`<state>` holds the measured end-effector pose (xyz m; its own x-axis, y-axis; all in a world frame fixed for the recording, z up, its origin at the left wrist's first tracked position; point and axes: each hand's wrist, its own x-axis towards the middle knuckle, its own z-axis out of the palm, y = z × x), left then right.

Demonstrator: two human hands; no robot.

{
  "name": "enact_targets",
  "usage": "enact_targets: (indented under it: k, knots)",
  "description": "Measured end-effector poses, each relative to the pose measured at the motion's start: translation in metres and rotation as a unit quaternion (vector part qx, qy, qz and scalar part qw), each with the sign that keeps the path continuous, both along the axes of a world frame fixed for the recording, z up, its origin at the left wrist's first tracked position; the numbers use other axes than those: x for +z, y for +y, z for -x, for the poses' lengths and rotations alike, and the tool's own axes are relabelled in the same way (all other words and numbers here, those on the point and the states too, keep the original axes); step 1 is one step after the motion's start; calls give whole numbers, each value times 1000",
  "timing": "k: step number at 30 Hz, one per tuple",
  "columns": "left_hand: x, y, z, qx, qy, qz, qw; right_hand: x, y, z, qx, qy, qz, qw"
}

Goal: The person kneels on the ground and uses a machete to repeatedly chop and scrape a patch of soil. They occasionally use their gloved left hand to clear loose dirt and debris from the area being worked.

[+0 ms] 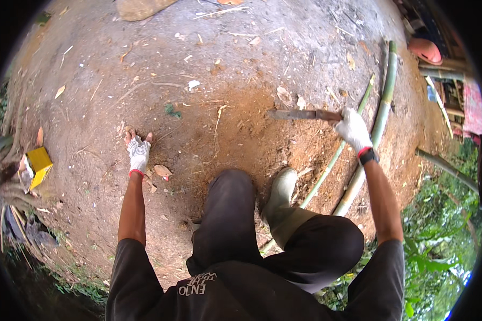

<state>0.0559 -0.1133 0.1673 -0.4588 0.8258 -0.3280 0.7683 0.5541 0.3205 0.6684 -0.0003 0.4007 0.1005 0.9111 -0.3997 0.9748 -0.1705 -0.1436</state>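
Observation:
My right hand (353,130), in a white work glove with a red cuff, is wrapped round the brown handle of a machete (297,114). Its dark blade points left, above the bare soil. Low over the ground on the left is my left hand (138,153), in a white dotted glove with bare fingertips. Its thumb stands apart from the bent fingers, and a small brownish lump (127,128) shows at the fingertips; whether they touch it I cannot tell. A thick green bamboo pole (383,109) and a thinner bamboo stem (332,162) lie beside and partly behind my right hand.
My knees and a rubber boot (281,190) are between my arms. A yellow box (38,167) lies by tree roots at the left. Another pole (447,169) and green plants (439,230) are at the right, below a reddish rounded object (426,51). A large stone (142,8) lies at the far edge.

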Motion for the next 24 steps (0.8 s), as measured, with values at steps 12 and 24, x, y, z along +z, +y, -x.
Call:
enact_targets:
  k: [12, 24]
  knots:
    - [-69, -36, -139, -72, 156, 192, 966, -190, -20, -213, 146, 98, -137, 975]
    - [9, 147, -449, -386, -235, -303, 839, -91, 10, -130, 281, 90, -47, 954]
